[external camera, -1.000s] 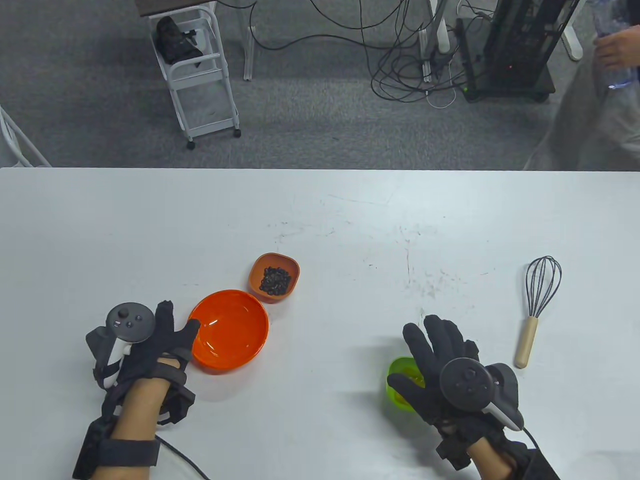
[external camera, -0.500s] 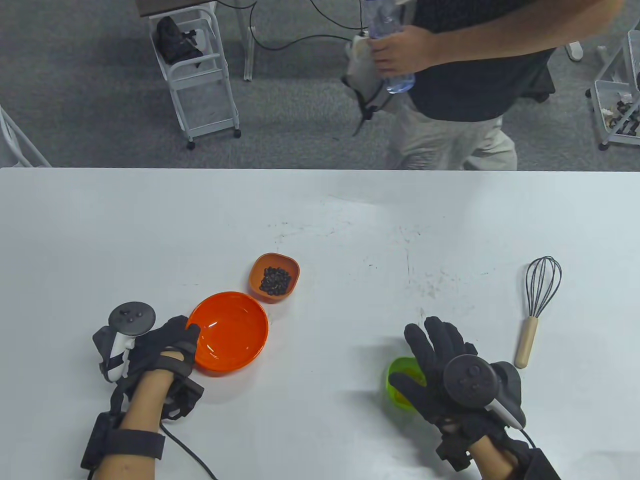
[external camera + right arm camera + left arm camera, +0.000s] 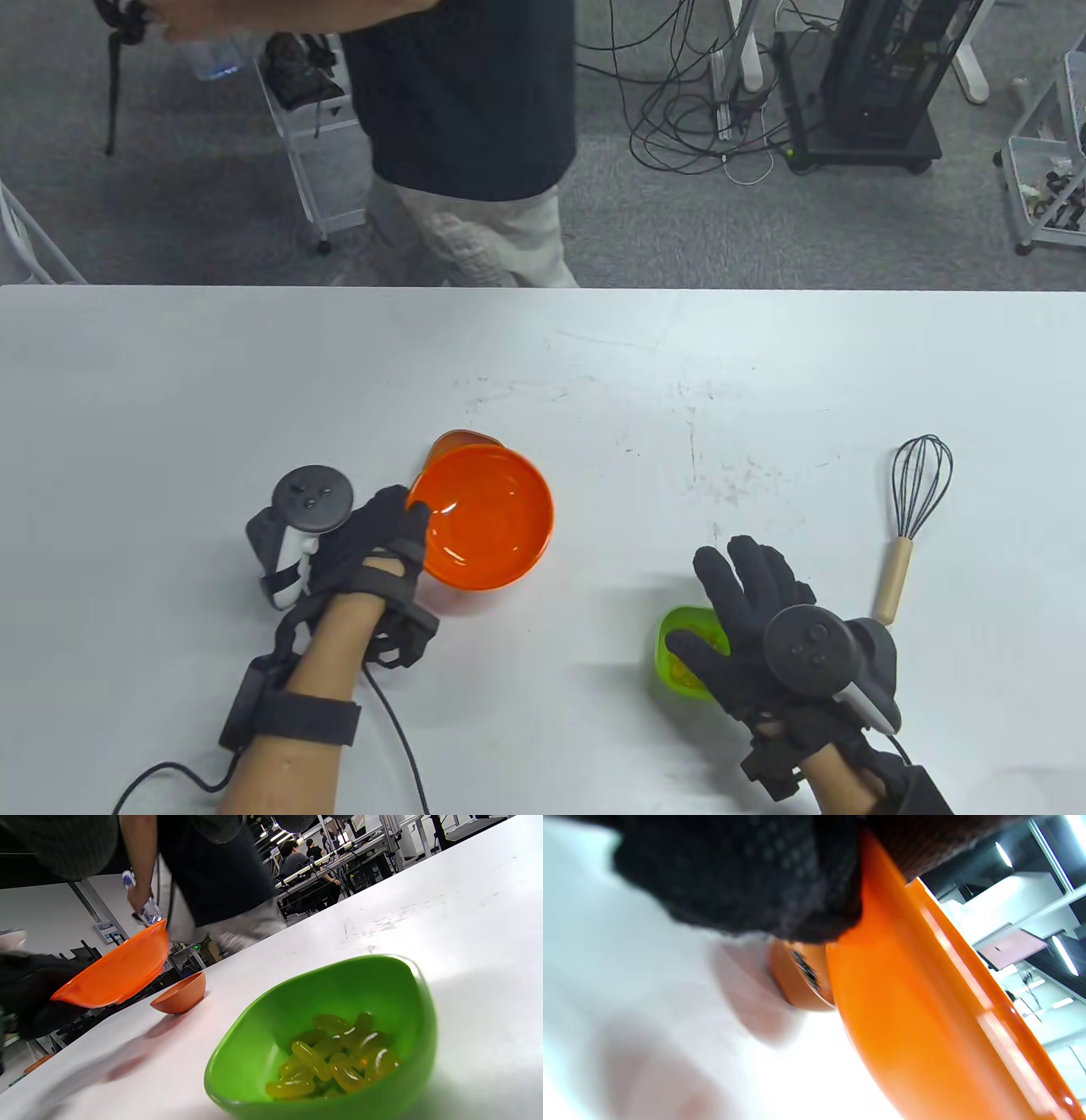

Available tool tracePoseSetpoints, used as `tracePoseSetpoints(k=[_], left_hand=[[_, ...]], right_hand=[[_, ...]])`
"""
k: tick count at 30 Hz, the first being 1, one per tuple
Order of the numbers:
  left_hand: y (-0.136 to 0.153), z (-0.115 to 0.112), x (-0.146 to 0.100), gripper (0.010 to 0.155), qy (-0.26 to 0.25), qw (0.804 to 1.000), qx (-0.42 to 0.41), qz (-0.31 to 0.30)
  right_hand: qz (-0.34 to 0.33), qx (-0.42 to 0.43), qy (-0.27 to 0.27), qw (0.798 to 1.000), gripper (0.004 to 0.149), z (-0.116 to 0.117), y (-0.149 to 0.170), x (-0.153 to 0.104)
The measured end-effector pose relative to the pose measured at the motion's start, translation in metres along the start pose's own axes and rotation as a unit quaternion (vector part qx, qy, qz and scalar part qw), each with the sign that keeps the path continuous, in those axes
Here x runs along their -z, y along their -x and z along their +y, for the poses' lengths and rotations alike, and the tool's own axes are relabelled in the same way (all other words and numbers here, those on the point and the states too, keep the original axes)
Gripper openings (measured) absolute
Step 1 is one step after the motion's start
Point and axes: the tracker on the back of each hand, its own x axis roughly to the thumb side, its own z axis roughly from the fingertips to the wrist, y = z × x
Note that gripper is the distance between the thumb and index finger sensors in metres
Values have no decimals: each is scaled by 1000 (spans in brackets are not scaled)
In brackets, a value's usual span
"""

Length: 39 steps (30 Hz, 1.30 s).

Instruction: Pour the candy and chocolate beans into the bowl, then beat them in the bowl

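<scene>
lifted off the bench [image 3: 254, 382], orange bowl [image 3: 485, 516] now hangs over the small brown dish [image 3: 454, 441] of chocolate beans, left hand [image 3: 373, 535] fingers clamped on its rim. right hand [image 3: 747, 620] hovers, fingers apart, over the green candy bowl [image 3: 679, 654].

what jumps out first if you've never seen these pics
The big orange bowl, empty and held off the table by its rim in the left hand, hides most of the small bowl of chocolate beans. Near the front edge, the right hand hovers over a green bowl of yellow candies. A whisk lies far right.
</scene>
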Motion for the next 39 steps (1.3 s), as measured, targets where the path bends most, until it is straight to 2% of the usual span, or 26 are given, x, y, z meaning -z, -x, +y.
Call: tracePoseSetpoints(k=[4, 9, 15, 28, 32, 39], left_hand=[[-30, -44, 25, 51, 26, 1000, 6, 13], [-46, -86, 51, 51, 46, 998, 9, 34], [-49, -108, 66, 51, 58, 997, -10, 56], [-42, -108, 70, 52, 40, 996, 26, 78], [-36, -107, 72, 53, 50, 995, -1, 87], [-38, -91, 56, 74, 45, 997, -7, 69]], right_hand=[[2, 5, 1, 1000, 90, 2, 1, 0], [1, -1, -2, 1000, 90, 3, 0, 1], [6, 1, 3, 1000, 90, 2, 4, 1], [11, 0, 0, 1000, 90, 4, 4, 3], [13, 2, -1, 1000, 90, 3, 5, 3], [15, 3, 0, 1000, 90, 2, 5, 3]])
